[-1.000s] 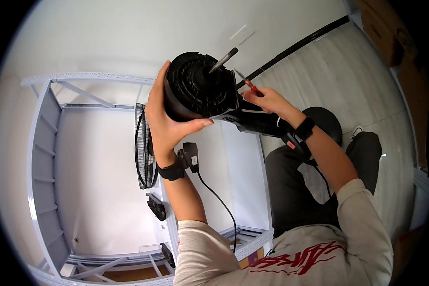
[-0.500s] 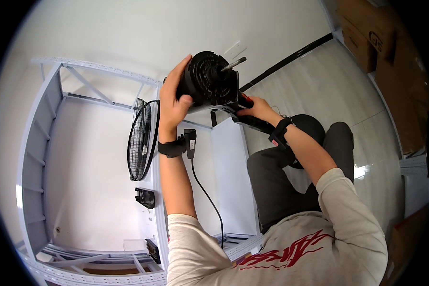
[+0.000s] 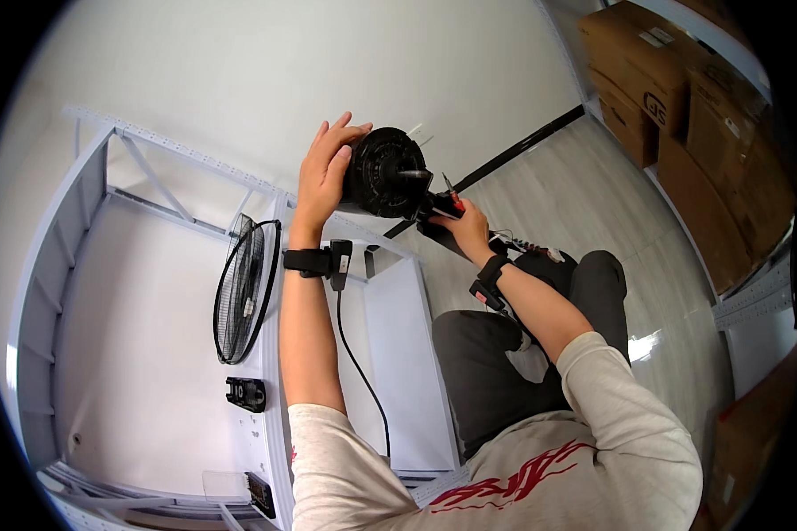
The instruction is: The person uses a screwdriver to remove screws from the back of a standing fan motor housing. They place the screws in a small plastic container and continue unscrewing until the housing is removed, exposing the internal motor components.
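A: Layout, largest first?
B: White tabletop (image 3: 150, 354) below; fan grille (image 3: 243, 292) upright on it. I hold the black motor (image 3: 383, 173) raised above it.
A: Hands?
B: My left hand (image 3: 323, 173) cups its back, fingers spread; my right hand (image 3: 465, 226) grips a red screwdriver (image 3: 450, 190) beside its shaft.

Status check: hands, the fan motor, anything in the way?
Left hand cupping black fan motor. Right hand gripping screwdriver beside shaft. Nothing blocking.

One black fan motor (image 3: 385, 173), one red-handled screwdriver (image 3: 452, 196), one round wire fan guard (image 3: 243, 292) at the desk (image 3: 133, 354) right edge, one small black part (image 3: 245, 394), several brown cardboard boxes (image 3: 673, 115), two wrist straps.
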Action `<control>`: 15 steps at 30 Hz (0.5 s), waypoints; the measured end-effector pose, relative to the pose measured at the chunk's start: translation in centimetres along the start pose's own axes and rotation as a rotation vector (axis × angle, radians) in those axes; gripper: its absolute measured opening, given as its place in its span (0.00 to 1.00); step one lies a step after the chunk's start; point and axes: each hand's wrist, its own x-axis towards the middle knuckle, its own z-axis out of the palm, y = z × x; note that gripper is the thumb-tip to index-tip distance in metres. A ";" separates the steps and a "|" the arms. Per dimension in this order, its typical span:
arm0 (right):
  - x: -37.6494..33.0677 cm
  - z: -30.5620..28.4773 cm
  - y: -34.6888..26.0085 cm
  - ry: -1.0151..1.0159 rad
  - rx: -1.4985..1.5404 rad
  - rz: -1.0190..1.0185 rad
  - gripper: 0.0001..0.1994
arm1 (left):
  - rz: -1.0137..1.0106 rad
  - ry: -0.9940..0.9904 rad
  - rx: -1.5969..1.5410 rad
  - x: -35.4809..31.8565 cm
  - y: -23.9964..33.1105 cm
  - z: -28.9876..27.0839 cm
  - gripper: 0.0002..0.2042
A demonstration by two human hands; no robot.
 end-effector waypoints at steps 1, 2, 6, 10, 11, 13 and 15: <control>-0.2 0.2 0.0 0.024 0.011 0.022 0.33 | -0.004 0.024 -0.005 -0.4 0.0 0.0 0.16; -0.4 0.6 -0.1 0.067 -0.007 0.031 0.32 | -0.010 0.048 -0.009 -0.8 0.0 -0.1 0.16; -2.3 3.4 -0.8 0.145 -0.043 0.081 0.31 | -0.079 0.143 -0.038 -2.3 0.1 -0.1 0.16; -4.1 4.5 -1.2 0.154 -0.050 0.108 0.31 | -0.112 0.089 -0.099 -3.8 -0.2 -1.2 0.14; -4.4 4.7 -1.2 0.143 -0.046 0.086 0.30 | -0.130 0.057 -0.121 -4.3 -0.3 -1.6 0.14; -4.5 4.8 -0.9 0.118 -0.040 0.044 0.29 | -0.108 0.072 -0.132 -5.2 -0.3 -2.2 0.13; -4.5 3.8 -0.7 0.009 -0.005 0.055 0.31 | -0.100 0.095 -0.162 -6.5 -0.4 -2.4 0.13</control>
